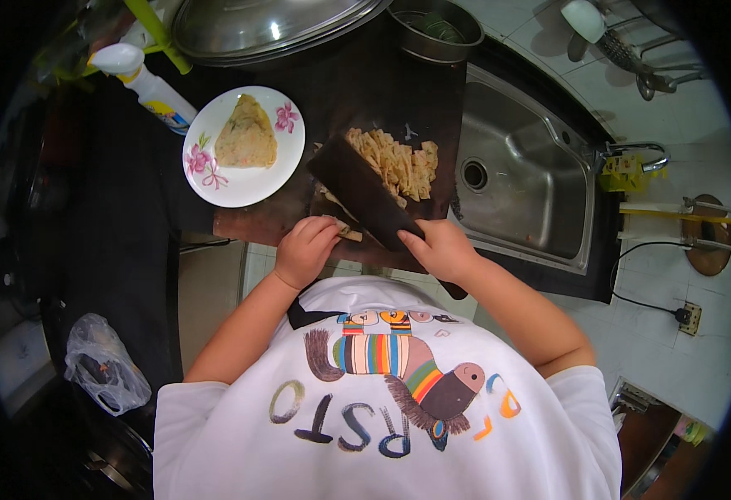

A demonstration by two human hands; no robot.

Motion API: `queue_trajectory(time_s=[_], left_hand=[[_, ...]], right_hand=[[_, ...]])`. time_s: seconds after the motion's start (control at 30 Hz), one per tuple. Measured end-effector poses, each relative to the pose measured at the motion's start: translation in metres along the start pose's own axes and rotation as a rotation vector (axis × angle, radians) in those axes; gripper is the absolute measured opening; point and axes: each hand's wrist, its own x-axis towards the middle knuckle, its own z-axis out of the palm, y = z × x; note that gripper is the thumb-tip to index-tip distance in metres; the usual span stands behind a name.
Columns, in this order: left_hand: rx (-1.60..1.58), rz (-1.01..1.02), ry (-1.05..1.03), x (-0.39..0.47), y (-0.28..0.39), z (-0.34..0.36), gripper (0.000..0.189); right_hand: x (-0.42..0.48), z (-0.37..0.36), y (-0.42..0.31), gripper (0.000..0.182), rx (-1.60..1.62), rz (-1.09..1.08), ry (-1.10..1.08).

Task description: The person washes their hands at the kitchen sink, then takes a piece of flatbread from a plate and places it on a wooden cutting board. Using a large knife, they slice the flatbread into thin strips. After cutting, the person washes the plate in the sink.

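My right hand (441, 250) grips the handle of a dark, broad-bladed cleaver (365, 190), which slants up and left over the dark board (246, 226). With its fingertips my left hand (308, 247) holds a folded piece of pancake (349, 234) near the board's front edge, left of the blade. Some more pancake lies partly hidden under the blade. A pile of cut pancake strips (403, 165) lies just right of the cleaver. Up and left, a flower-patterned white plate (246, 190) bears a wedge of pancake (246, 137).
A steel sink (528, 187) with a tap (646, 156) lies to the right. A large metal lid (278, 28) and a round metal pan (440, 53) stand at the back. A spray bottle (156, 94) leans beside the plate; a plastic bag (103, 362) lies at lower left.
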Motion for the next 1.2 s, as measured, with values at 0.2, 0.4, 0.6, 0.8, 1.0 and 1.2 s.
queue_trajectory(time_s=[0.2,0.4,0.6,0.8,1.0,1.2], left_hand=[[0.02,-0.079,-0.075,0.033,0.006,0.004,0.027],[0.103,-0.012,-0.076,0.1,-0.01,0.018,0.03],[-0.103,-0.193,-0.226,0.151,-0.029,-0.001,0.024],[-0.081,-0.266,-0.05,0.142,-0.061,-0.034,0.011],[0.063,-0.841,0.08,0.113,-0.12,-0.098,0.032],[0.348,-0.89,-0.168,0.109,-0.123,-0.103,0.051]], right_hand=[[-0.027,-0.031,0.032,0.037,0.381,0.137,0.189],[-0.044,-0.058,0.054,0.034,0.243,0.079,0.327],[-0.06,-0.067,0.044,0.03,0.015,-0.031,0.348],[-0.062,-0.047,0.039,0.029,-0.121,-0.187,0.138],[-0.036,-0.032,0.02,0.033,-0.3,-0.161,-0.072],[-0.009,-0.04,0.018,0.035,-0.297,-0.052,0.084]])
